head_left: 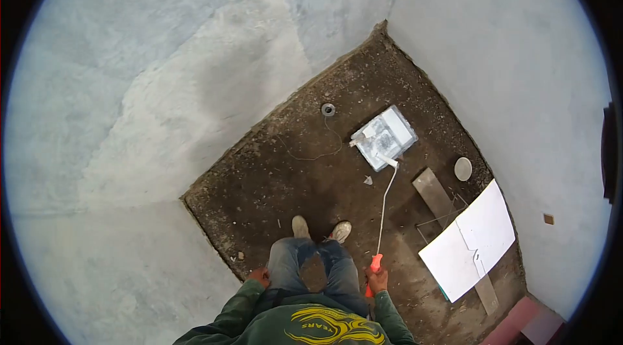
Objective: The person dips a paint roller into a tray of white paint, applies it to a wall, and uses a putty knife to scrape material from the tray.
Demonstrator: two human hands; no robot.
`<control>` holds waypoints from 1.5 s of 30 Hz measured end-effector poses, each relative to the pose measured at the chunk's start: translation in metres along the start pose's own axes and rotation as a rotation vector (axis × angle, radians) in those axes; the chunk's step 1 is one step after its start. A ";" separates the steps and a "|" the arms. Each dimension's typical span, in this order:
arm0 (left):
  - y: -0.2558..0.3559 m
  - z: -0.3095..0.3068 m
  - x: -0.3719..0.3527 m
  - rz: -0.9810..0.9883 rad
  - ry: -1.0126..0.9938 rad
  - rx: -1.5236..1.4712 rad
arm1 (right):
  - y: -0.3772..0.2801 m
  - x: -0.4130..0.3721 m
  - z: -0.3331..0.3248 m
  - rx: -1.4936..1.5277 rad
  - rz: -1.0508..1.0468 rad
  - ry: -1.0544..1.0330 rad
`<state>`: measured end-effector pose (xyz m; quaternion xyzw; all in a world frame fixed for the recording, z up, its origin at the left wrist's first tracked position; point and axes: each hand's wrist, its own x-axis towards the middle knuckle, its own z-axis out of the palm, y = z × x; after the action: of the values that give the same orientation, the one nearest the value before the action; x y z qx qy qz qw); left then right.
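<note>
My right hand [377,278] is closed around the orange handle of a paint roller [383,212]. The roller's thin metal rod reaches forward to a white roller head, which rests on the near edge of a paint tray [389,136]. That tray lies on the dirt floor and is smeared with white and grey paint. My left hand [259,276] hangs beside my left thigh, close to the pale wall. Its fingers are too small and partly hidden to tell how they are held, and I make out nothing in it.
Plastered walls [253,72] meet in a corner ahead. A ring-shaped spool [328,109] trails thin wire on the floor [305,183]. To the right are a round pale lid or bowl [463,168], a wooden plank [433,192] and a white board [477,235] lying over another plank.
</note>
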<state>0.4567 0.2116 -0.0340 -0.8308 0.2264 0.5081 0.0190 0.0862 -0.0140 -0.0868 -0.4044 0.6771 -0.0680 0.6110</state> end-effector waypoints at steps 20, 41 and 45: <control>-0.237 0.092 0.002 0.143 -0.264 -0.355 | 0.008 -0.146 0.048 -0.355 -0.143 0.023; -0.016 -0.028 -0.030 0.072 -0.309 0.189 | -0.026 -0.106 -0.012 -0.290 -0.033 -0.130; -0.052 -0.037 -0.067 0.281 -0.362 0.070 | -0.063 -0.136 -0.020 -0.172 -0.026 -0.134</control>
<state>0.4825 0.2729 0.0304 -0.6852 0.3503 0.6383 0.0173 0.0877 0.0220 0.0599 -0.4678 0.6326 0.0094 0.6172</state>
